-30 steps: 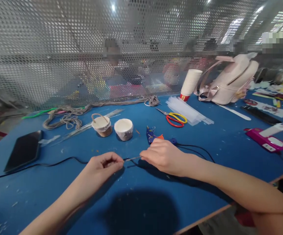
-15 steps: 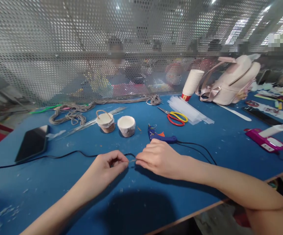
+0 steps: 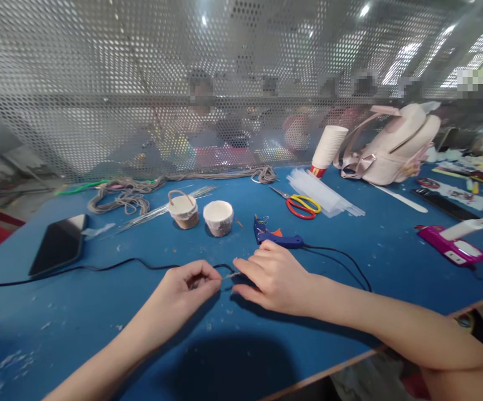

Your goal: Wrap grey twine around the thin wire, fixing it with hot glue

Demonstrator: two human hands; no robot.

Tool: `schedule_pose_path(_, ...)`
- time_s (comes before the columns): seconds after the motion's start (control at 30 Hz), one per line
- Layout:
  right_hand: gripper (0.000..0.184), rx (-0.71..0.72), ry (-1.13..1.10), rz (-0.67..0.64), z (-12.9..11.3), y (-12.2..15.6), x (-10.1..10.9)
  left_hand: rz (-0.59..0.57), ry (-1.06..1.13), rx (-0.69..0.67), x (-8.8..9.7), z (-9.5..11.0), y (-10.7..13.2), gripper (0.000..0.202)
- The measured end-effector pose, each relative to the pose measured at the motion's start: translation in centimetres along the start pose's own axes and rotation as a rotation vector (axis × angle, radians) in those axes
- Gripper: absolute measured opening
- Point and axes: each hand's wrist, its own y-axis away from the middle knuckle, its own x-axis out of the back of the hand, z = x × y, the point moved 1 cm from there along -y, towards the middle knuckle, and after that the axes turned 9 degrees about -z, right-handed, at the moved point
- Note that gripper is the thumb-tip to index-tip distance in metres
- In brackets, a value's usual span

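Note:
My left hand is closed, thumb and forefinger pinching a short thin greyish strand whose tip sticks out to the right. Just across from it, my right hand has its thumb and forefinger apart, close to the strand's free end. Behind the right knuckles lies a blue glue gun with an orange trigger. Two small cups stand farther back: one with a thin arched handle, the other without a handle. A black cable runs behind my hands.
Red-and-yellow scissors, translucent strips and stacked paper cups lie toward the back, near a pale pink backpack. Grey cord and clear sticks are at left, behind a phone. A perforated screen borders the table.
My right thumb and forefinger have parted from the strand, which they were pinching before. My left hand still pinches it. The view has shifted slightly.

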Motion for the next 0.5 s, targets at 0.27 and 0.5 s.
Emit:
schedule_pose_path(0.27, 0.019, -0.088, -0.267, -0.025, 1.3, 0.8, 1.4, 0.091, 0.03, 0.037, 0.6, -0.2, 0.1, 0.033)
schedule_pose_path(0.5, 0.028, -0.084, -0.234, -0.149, 2.8, 1.5, 2.2, 0.133, 0.073, 0.04, 0.4, -1.0, 0.0, 0.036)
